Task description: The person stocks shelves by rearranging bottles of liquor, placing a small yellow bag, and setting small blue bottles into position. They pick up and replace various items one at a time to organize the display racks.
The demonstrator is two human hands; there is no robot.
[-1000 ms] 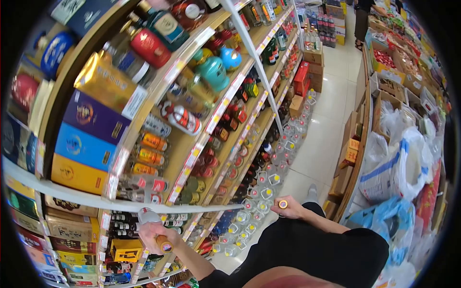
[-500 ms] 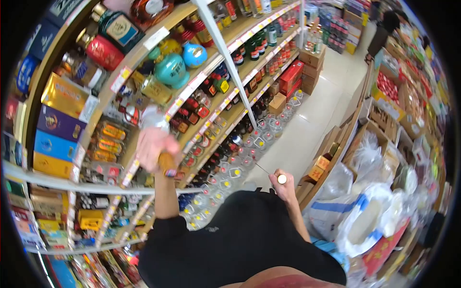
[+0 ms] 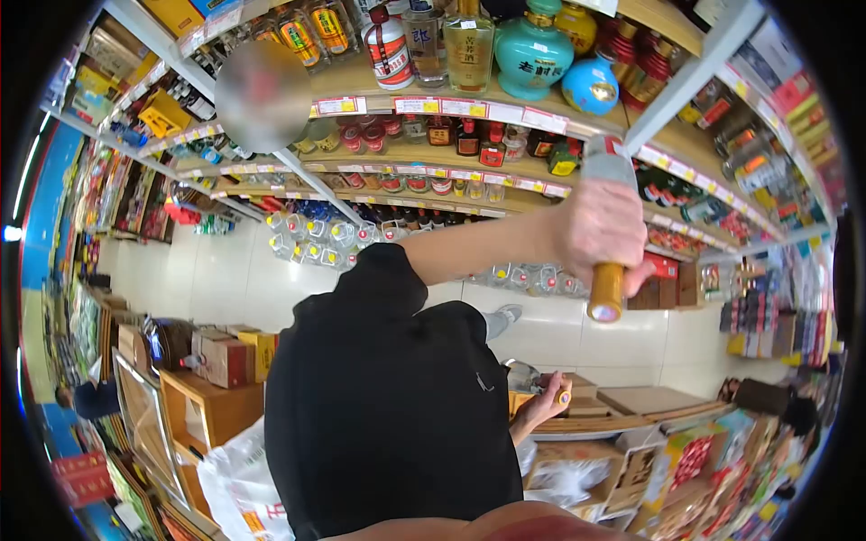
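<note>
My left hand (image 3: pixel 603 230) is wrapped around a clear liquor bottle (image 3: pixel 613 160) with a gold-brown cap (image 3: pixel 606 293). The arm stretches across in front of the shelves, and the cap points toward me. Lower down, near my right side, my right hand (image 3: pixel 539 408) grips a second bottle by its neck. Its gold cap (image 3: pixel 564 397) shows past the fingers, while most of its body is hidden or hard to make out. Past my left hand stand a turquoise jar-shaped bottle (image 3: pixel 534 56), a round blue bottle (image 3: pixel 591 83) and a pale yellow bottle (image 3: pixel 468 50) on the shelf.
Liquor shelves (image 3: pixel 505 110) with price tags run across the front. Several clear jugs (image 3: pixel 316 233) stand on the tiled floor (image 3: pixel 225 270) beneath. Cartons (image 3: pixel 577 469) line the right, and a wooden cabinet (image 3: pixel 216 406) and white plastic bag (image 3: pixel 239 487) lie left. A person (image 3: pixel 771 401) is at far right.
My view has turned, so the shelves now run across the front. My left hand has swung from the left over to the right, bottle still held. My right hand keeps its bottle low.
</note>
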